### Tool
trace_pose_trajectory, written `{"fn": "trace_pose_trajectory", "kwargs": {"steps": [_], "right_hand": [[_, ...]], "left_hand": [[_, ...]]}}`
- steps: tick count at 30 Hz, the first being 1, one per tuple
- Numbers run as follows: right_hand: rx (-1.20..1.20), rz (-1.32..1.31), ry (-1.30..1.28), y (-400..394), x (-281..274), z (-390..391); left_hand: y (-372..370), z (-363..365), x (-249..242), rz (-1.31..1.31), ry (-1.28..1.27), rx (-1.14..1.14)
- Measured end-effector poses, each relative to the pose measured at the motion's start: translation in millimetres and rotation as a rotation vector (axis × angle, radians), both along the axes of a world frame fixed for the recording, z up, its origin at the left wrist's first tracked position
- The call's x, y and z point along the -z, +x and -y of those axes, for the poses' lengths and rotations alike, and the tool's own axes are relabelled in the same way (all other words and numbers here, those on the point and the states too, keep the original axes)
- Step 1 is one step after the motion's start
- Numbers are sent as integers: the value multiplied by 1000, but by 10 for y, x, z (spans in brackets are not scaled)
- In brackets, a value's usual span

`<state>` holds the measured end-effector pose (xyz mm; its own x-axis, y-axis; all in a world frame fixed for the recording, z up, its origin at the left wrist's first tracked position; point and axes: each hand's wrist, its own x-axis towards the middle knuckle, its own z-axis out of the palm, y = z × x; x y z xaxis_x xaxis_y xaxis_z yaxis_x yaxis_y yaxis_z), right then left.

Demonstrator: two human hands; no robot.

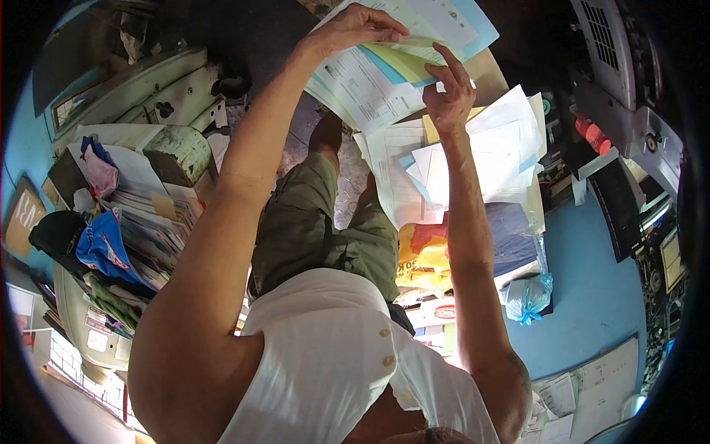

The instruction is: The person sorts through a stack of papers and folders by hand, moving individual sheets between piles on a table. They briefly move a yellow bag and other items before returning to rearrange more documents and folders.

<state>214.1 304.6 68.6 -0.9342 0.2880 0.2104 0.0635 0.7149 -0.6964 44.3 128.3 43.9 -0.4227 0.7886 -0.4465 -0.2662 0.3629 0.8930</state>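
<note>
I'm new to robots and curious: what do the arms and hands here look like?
They are a person's. The left hand and right hand wear no gloves. Both arms are bare, without watch or cable, below a sleeveless white top with pale buttons.

Papers [444, 18] — cropped (top edge), print [362, 85] illegible

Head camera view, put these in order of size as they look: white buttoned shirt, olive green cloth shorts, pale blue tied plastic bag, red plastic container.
Largest to smallest:
white shirt
olive green shorts
blue plastic bag
red container
</note>
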Motion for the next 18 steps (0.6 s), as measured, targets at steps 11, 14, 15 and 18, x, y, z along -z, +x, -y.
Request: {"fn": "trace_pose_trajectory", "kwargs": {"steps": [11, 14, 15, 18], "right_hand": [[9, -27, 2, -7, 27, 15], [14, -16, 1, 1, 27, 20], [13, -14, -3, 2, 25, 21], [14, 1, -11, 9, 17, 23]], "left_hand": [[20, -47, -70, -135, -64, -40], [20, -50, -72, -152, -61, -48], [12, -48, -74, -163, -52, -39], [5, -68, -74, -211, -31, -20]]}}
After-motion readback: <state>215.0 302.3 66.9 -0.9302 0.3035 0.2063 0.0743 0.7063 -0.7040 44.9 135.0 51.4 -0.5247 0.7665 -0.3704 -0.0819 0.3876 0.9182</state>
